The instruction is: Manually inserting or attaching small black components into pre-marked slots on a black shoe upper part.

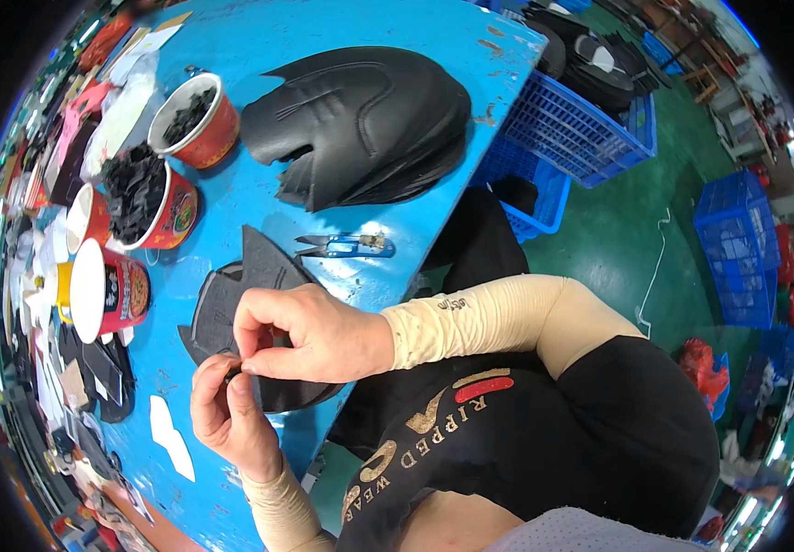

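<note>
My left hand [227, 409] and my right hand [318, 336] meet over the near part of the table, fingertips almost touching. Between thumb and fingers, both pinch a small dark piece [233, 373], too covered to tell its kind. Under the hands lie black moulded foam pieces [217, 308], one with a pointed tip standing up; the hands hide part of them. Just beyond is a pair of blue thread snips [346, 246], lying on the table. Farther off rests a stack of large black moulded sheets [360, 124] with curved, ribbed surfaces.
Paper tubs [176, 207] on the blue table [231, 28] hold black scraps; a red-and-white tub [111, 293] stands nearer. A white cut-out [170, 437] lies at left. Blue crates [581, 129] stand beyond the table's right edge, and others [736, 244] on the green floor.
</note>
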The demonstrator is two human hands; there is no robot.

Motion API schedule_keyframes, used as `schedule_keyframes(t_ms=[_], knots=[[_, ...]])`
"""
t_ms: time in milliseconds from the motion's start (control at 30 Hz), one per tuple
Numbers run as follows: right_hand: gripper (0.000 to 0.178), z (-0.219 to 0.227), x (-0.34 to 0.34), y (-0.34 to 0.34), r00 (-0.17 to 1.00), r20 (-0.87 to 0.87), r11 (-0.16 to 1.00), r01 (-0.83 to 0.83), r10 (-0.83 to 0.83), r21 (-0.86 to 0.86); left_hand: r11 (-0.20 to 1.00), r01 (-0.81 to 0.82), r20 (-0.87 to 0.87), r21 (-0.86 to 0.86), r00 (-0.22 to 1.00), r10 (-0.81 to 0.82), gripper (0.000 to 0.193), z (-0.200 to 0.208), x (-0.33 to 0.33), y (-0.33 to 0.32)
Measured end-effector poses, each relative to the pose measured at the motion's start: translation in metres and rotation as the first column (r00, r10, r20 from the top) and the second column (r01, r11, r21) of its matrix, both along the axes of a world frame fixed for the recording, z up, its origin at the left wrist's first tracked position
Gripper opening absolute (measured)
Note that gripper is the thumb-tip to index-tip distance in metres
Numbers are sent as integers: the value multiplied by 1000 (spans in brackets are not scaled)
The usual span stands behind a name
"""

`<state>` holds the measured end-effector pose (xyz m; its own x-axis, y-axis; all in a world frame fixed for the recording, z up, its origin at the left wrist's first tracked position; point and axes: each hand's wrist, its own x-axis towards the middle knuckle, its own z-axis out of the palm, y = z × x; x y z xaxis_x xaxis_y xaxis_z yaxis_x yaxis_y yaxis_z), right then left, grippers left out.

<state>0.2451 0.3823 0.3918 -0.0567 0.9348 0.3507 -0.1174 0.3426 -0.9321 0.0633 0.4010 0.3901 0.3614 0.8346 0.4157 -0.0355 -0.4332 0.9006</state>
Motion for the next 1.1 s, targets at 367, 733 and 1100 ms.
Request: schedule_keyframes(t_ms=[367,733,1100], knots=[[21,0,1,-12,977,-214,991,-49,21,-127,993,-43,17,110,999,41,25,12,18,0],[23,16,55,28,967,253,992,22,11,-127,859,-414,-170,300,863,475,20,15,12,14],[21,11,43,49,700,714,992,-107,25,71,863,-179,-543,473,712,445,18,13,16,9]])
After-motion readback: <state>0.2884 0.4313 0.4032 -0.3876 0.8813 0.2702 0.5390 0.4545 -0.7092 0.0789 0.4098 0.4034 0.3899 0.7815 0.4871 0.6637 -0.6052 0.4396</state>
